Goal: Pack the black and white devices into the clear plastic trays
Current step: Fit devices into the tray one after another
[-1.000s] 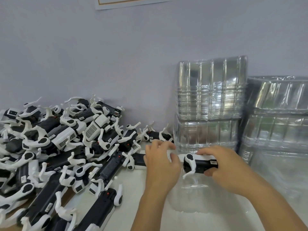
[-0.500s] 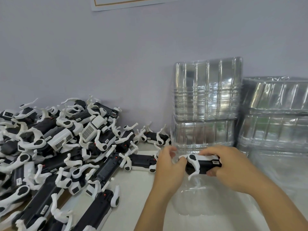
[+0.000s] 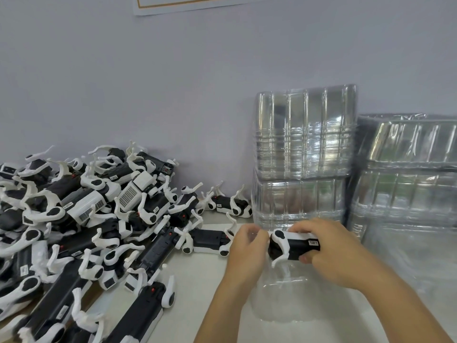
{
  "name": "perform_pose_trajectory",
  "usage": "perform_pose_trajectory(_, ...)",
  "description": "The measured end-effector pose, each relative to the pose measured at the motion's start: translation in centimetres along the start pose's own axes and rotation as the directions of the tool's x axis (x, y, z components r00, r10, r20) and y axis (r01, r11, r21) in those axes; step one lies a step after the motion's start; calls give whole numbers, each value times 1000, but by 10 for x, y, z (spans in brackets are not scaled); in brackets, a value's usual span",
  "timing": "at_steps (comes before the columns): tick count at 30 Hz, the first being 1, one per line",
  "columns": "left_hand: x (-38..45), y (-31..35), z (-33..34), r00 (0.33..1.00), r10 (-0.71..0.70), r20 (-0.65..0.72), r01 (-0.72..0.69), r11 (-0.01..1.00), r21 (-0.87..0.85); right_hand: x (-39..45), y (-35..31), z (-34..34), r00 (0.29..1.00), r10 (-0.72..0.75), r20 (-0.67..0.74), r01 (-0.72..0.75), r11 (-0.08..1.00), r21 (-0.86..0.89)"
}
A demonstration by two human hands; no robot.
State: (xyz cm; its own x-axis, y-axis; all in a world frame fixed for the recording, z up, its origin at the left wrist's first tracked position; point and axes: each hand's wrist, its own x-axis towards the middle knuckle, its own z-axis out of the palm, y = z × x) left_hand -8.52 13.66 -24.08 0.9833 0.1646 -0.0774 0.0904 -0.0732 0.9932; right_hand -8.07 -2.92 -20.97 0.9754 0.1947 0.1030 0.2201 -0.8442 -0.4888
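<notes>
Device [image 3: 295,247] gripped between left hand [image 3: 248,251]; right hand [image 3: 329,253].

A pile of devices [image 3: 81,219] crowds the counter [image 3: 197,288] on the left; stacked trays [image 3: 304,154] wall off the back and right. Bare counter lies between pile and hands.

The big heap of black and white devices with white curved arms [image 3: 81,219] runs off the left and near edges, so its extent cannot be told. The right stack of clear ribbed plastic trays [image 3: 408,174] is cut by the right edge. A white paper with a gold border [image 3: 188,3] is cut by the top edge. The right hand [image 3: 331,253] covers the right end of the held black and white device [image 3: 294,245]. The clear plastic tray on the desk [image 3: 284,300] is too transparent to trace; its compartments cannot be made out. The device's small label cannot be read.
</notes>
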Motion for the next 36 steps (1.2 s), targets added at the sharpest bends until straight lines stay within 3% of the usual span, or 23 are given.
perform_pose_trajectory(15,5,-3,-2,997,-72,6,72,985,-160,1,1,6,1000,-23,-10,24,998,60)
perform_pose_trajectory(36,9,-6,-3,994,-106,-16,103,985,-141,1,-2,13,999,-31,-37,29,998,-52)
